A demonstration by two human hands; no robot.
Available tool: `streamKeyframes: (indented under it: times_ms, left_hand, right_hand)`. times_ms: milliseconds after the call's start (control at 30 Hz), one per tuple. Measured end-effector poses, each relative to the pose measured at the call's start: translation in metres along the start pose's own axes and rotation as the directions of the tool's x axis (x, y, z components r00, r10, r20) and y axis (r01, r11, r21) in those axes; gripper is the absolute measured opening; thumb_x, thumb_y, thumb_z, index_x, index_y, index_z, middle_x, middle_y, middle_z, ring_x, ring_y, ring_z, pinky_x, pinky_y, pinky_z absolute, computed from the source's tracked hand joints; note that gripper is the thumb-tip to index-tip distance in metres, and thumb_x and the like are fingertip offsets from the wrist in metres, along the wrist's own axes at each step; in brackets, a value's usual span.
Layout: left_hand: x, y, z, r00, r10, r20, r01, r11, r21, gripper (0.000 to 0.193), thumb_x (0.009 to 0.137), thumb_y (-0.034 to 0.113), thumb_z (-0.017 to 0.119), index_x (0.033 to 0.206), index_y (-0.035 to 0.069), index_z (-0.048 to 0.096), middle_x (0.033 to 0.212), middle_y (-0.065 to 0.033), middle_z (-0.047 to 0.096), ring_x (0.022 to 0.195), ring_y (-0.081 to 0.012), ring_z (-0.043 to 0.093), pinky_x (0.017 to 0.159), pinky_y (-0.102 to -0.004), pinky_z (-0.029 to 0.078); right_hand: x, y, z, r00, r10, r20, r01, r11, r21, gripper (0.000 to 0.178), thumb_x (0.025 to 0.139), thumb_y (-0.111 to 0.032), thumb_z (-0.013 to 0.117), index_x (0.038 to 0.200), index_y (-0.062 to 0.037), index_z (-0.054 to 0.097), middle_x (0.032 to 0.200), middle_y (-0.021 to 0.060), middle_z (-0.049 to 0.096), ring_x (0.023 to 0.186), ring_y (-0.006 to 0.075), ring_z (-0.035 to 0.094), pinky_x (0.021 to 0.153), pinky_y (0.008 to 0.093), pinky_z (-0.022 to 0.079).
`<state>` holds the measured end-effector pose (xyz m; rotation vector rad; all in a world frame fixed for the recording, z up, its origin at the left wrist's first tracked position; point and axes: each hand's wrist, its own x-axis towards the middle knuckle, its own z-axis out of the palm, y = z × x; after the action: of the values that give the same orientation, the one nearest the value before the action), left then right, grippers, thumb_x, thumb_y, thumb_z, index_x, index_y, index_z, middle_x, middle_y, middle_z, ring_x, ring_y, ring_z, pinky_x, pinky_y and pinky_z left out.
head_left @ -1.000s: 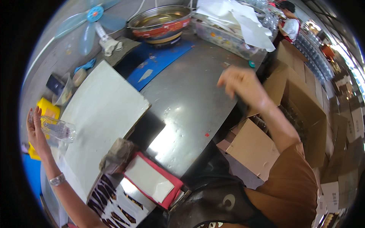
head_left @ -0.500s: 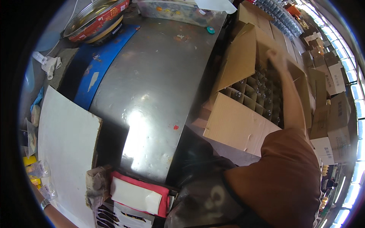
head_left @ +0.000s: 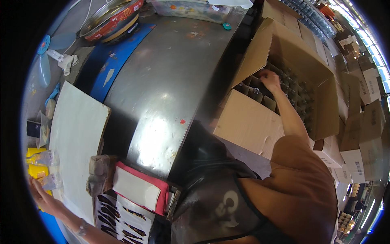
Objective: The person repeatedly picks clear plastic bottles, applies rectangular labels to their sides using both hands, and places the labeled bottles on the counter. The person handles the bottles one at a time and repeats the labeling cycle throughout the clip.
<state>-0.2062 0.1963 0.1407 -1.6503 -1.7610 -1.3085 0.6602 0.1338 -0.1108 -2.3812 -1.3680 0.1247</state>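
Observation:
An open cardboard box (head_left: 248, 121) stands on my right, divided by card partitions into cells that hold several clear bottles (head_left: 302, 97). My right hand (head_left: 269, 80) reaches into its near left part, fingers curled and pointing down at a cell. Their tips are partly hidden, and what they grip cannot be made out. At the lower left, my left hand (head_left: 45, 200) is stretched out flat with its fingers extended. Just beyond it are a clear bottle (head_left: 49, 181) and a second bottle (head_left: 42, 157), beside yellow objects.
A metal table (head_left: 162, 77) fills the middle, with a white board (head_left: 77, 142) on its left. Near me are a pink-edged pad (head_left: 140, 187) and a sheet of dark labels (head_left: 126, 217). A metal basin (head_left: 111, 18) stands far left; stacked cartons (head_left: 367, 134) line the right.
My right hand has moved from the far side of the box down and left to its near left cells. The left hand has come further into view beside the bottles.

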Motion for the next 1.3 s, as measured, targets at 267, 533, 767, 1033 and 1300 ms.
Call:
streamKeyframes:
  times_ms: [267, 533, 767, 1033, 1300]
  left_hand:
    - [-0.148, 0.244, 0.018, 0.753, 0.289, 0.592, 0.115, 0.827, -0.550, 0.059, 0.085, 0.005, 0.070, 0.140, 0.000, 0.054, 0.139, -0.0176, 0.059, 0.126, -0.0299, 0.058, 0.104, -0.0396, 0.048]
    - [-0.183, 0.350, 0.031, 0.264, 0.587, 0.765, 0.675, 0.454, -0.582, 0.091, 0.075, 0.023, 0.085, 0.149, 0.001, 0.038, 0.126, -0.0182, 0.062, 0.112, -0.0314, 0.065, 0.096, -0.0410, 0.052]
    - [-0.198, 0.228, 0.005, 0.417, 0.048, 0.908, 0.900, 0.121, -0.419, 0.071, 0.087, 0.015, 0.069, 0.148, -0.003, 0.037, 0.112, -0.0159, 0.064, 0.097, -0.0249, 0.070, 0.084, -0.0345, 0.057]
    - [-0.215, 0.136, -0.026, 0.449, -0.428, 0.784, 0.868, 0.003, -0.496, 0.064, 0.098, 0.023, 0.061, 0.148, -0.004, 0.032, 0.121, -0.0202, 0.063, 0.106, -0.0283, 0.068, 0.090, -0.0380, 0.056]
    - [-0.237, 0.136, -0.009, 0.493, -0.526, 0.693, 0.833, 0.054, -0.551, 0.076, 0.094, 0.027, 0.069, 0.148, -0.009, 0.028, 0.132, -0.0229, 0.058, 0.120, -0.0267, 0.061, 0.103, -0.0378, 0.046]
  right_hand:
    - [-0.110, -0.211, -0.220, 0.810, -0.587, 0.010, 0.581, 0.804, 0.124, 0.020, 0.080, -0.003, 0.065, 0.101, -0.0024, 0.067, 0.093, 0.0068, 0.069, 0.082, 0.0133, 0.066, 0.073, 0.0276, 0.053]
    - [-0.150, -0.269, -0.223, 0.698, -0.694, 0.180, 0.112, 0.354, 0.928, 0.031, 0.092, -0.014, 0.068, 0.120, -0.0031, 0.064, 0.113, 0.0105, 0.072, 0.078, 0.0074, 0.066, 0.058, 0.0202, 0.048]
    - [-0.070, -0.078, -0.048, 0.901, -0.252, 0.354, 0.268, 0.963, 0.002, 0.050, 0.081, -0.031, 0.074, 0.122, -0.0027, 0.067, 0.123, 0.0235, 0.066, 0.115, 0.0380, 0.063, 0.098, 0.0432, 0.049]
    - [-0.056, -0.028, -0.012, 0.732, -0.251, 0.634, -0.148, 0.849, 0.507, 0.048, 0.090, -0.024, 0.070, 0.128, 0.0036, 0.062, 0.110, 0.0067, 0.069, 0.098, 0.0145, 0.062, 0.084, 0.0284, 0.049]
    - [-0.025, -0.018, 0.005, 0.825, -0.270, 0.497, 0.197, 0.961, 0.195, 0.020, 0.091, -0.016, 0.064, 0.102, 0.0001, 0.065, 0.093, 0.0065, 0.069, 0.090, 0.0170, 0.061, 0.084, 0.0323, 0.048]
